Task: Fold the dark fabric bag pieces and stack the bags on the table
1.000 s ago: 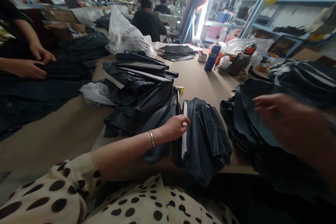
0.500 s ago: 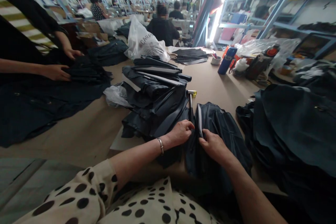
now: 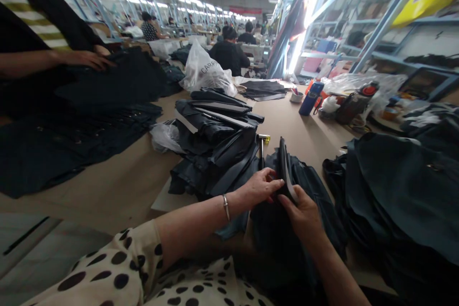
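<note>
A dark fabric piece with a pale strip along its edge (image 3: 286, 165) stands raised between my hands. My right hand (image 3: 304, 210) grips its lower end, the thumb on the near side and the fingers behind. My left hand (image 3: 258, 186), with a bracelet at the wrist, has its bent fingers on the same piece from the left; the fingertips are partly hidden. Beneath lies a dark fabric bundle (image 3: 317, 191) at the table's front edge. Just beyond my left hand, a small hammer with a yellow tip (image 3: 264, 138) leans by the stacked dark fabric pieces (image 3: 215, 153).
On the left, a co-worker's hand (image 3: 86, 59) holds dark fabric over a garment pile (image 3: 71, 143). A large dark fabric heap (image 3: 398, 186) lies at right. A white plastic bag (image 3: 206, 69), blue bottle (image 3: 311, 99) and dark bottle (image 3: 356, 103) stand farther back on the brown table (image 3: 122, 186).
My right hand has lifted the strip-edged piece upright off the bundle. My left hand has moved right to touch it. The co-worker has raised a dark fabric panel at left.
</note>
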The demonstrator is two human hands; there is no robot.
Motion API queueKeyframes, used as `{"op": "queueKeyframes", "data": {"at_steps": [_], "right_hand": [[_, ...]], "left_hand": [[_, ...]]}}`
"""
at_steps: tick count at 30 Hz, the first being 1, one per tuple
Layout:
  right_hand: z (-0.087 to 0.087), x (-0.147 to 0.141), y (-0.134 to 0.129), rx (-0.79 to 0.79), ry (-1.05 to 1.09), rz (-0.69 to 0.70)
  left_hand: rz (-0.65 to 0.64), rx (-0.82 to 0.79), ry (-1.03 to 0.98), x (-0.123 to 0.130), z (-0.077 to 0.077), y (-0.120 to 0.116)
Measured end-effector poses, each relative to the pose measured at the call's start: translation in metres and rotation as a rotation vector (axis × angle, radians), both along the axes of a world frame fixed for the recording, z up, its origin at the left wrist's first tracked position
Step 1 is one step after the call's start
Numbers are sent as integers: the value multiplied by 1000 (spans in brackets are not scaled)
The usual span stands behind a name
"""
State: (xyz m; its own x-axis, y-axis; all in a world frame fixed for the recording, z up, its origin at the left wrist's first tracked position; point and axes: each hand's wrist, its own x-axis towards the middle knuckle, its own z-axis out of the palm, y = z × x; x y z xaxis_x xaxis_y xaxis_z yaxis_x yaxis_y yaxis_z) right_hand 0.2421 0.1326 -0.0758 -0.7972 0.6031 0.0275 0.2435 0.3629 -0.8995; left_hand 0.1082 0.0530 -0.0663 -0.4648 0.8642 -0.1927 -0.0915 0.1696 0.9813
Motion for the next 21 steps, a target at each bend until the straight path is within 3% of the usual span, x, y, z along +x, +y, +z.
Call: {"op": "queueKeyframes", "data": {"at_steps": [3, 6, 9, 12, 14, 15, 19, 21], "right_hand": [[12, -1, 14, -367, 129, -108], [28, -3, 26, -562, 229, -230], [44, -8, 28, -663, 345, -236], [49, -11, 25, -679, 399, -153], [45, -11, 23, -531, 345, -81], [43, -11, 22, -369, 282, -52], [37, -10, 15, 633, 4, -26], [38, -12, 10, 996, -64, 17]], "left_hand": [[133, 55, 157, -8, 11, -7], [212, 104, 271, -14, 24, -11], [195, 182, 108, -14, 33, -12], [132, 168, -128, -11, 36, -12], [76, 110, -235, -9, 35, -12], [74, 106, -247, -8, 34, -13], [131, 187, -171, -5, 35, -18], [109, 189, -149, -3, 38, -22]]}}
